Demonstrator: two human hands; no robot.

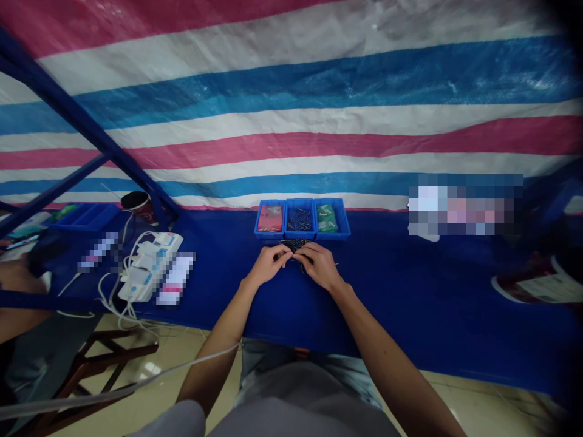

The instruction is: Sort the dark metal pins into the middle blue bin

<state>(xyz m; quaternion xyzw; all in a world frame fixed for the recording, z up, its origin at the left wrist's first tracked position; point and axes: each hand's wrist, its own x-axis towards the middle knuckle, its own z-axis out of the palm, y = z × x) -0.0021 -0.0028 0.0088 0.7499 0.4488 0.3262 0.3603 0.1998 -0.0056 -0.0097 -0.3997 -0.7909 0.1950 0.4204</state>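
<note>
We can read no words, brands or numbers with certainty. Just past 3 o'clock, a dark red cup [518, 290] bears a pale label [544, 287], whose lines are too blurred for us to make out. Near 9 o'clock, a second cup [144, 210] has light marks on its dark side, too small for us to tell. Close to the centre, we see tiny dark marks on the red packet [270, 221] in the left blue bin [257, 210], also illegible. At 8 o'clock, a pixelated patch [175, 279] hides its surface; others at 9 o'clock [98, 250] and 3 o'clock [460, 206] are likewise masked from us.
</note>
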